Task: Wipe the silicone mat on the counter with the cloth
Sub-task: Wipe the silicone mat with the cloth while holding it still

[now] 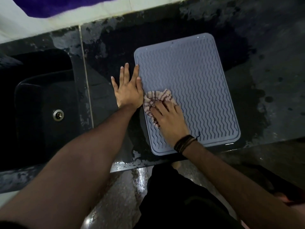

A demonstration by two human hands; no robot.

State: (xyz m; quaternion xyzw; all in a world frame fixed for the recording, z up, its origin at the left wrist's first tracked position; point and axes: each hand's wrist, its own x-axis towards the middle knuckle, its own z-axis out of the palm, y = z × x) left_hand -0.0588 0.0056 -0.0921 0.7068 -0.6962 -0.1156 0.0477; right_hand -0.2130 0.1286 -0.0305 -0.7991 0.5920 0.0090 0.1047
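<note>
A grey silicone mat (194, 83) with wavy ridges lies flat on the dark counter (257, 103). A crumpled striped cloth (156, 98) rests on the mat's left part. My right hand (168, 119) presses down on the cloth, fingers bent over it. My left hand (127, 90) lies flat and spread on the counter, its thumb and forefinger touching the mat's left edge.
A dark sink (42, 109) with a metal drain (58, 115) sits left of the mat. The counter is wet, with drops along its front edge (128, 164). A pale tiled wall (82, 12) runs behind. My legs and the floor show below.
</note>
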